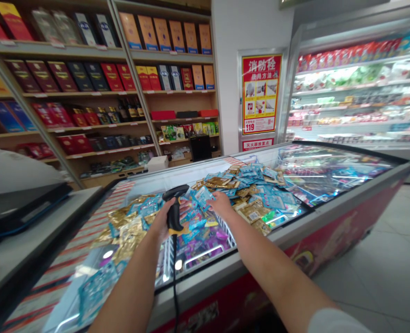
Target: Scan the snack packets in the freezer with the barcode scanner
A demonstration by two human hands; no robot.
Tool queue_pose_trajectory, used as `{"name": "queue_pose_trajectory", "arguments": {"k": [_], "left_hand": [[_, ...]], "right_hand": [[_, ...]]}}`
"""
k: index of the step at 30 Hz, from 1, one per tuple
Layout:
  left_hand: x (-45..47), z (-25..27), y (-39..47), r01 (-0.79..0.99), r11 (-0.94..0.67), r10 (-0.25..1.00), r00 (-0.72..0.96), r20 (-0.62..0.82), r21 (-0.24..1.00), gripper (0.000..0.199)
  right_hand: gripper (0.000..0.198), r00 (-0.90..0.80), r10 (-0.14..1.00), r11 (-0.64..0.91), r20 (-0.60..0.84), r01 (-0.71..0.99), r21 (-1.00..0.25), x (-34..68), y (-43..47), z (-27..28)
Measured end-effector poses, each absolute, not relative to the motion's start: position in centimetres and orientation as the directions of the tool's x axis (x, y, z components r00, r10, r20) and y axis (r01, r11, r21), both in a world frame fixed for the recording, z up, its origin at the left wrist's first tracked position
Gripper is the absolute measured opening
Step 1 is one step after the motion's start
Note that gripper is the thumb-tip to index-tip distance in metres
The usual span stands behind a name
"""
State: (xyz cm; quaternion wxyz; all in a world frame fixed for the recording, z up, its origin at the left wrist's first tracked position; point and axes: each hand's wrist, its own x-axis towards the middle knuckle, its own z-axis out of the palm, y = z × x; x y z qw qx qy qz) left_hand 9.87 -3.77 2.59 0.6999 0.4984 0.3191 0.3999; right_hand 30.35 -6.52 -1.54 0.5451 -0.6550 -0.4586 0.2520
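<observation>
Wrapped around a black and yellow barcode scanner (173,215), my left hand (161,219) holds it upright over the freezer's glass top. Its cable hangs down past the freezer's front edge. Just to the right, my right hand (221,205) pinches a light blue packet (203,198) by its right side, close to the scanner's head. Beyond that hand lies a pile of blue and gold packets (253,185). More gold packets (128,236) are spread left of the scanner, and a blue packet (99,289) lies nearer to me.
The chest freezer (288,236) stretches to the right, its glass lid showing goods inside. A counter (45,222) with a blurred machine stands at left. Shelves of boxes (97,92) line the back wall; a lit display fridge (357,101) stands at right beside a red poster (260,95).
</observation>
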Motion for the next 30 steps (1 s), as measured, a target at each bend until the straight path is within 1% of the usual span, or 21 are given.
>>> {"name": "queue_pose_trajectory", "arguments": {"k": [3, 7, 16, 21, 27, 30], "left_hand": [[9.9, 2.8, -4.4, -0.139, 0.211, 0.855, 0.506, -0.113, 0.968, 0.038], [10.0, 3.2, -5.1, -0.074, 0.205, 0.838, 0.529, -0.135, 0.976, 0.036], [9.9, 3.2, -4.8, -0.06, 0.219, 0.829, 0.537, -0.153, 0.974, 0.033], [10.0, 3.3, -4.9, -0.057, 0.229, 0.827, 0.537, -0.163, 0.972, 0.031], [10.1, 3.4, -5.0, -0.082, 0.234, 0.842, 0.516, -0.16, 0.969, 0.03], [10.1, 3.4, -4.9, -0.12, 0.215, 0.855, 0.503, -0.127, 0.969, 0.03]], "right_hand": [[0.027, 0.489, 0.864, -0.041, 0.122, 0.309, -0.95, 30.1, -6.7, -1.4], [0.026, 0.528, 0.84, -0.055, 0.122, 0.308, -0.95, 29.9, -7.0, -1.2], [0.022, 0.542, 0.832, -0.03, 0.116, 0.253, -0.967, 29.8, -7.1, -0.9], [0.022, 0.55, 0.821, -0.003, 0.149, 0.266, -0.964, 29.8, -7.2, -0.7], [0.022, 0.564, 0.82, -0.014, 0.093, 0.182, -0.983, 29.7, -7.2, -0.7], [0.021, 0.562, 0.825, -0.02, 0.065, 0.143, -0.989, 29.6, -7.0, -0.8]]}}
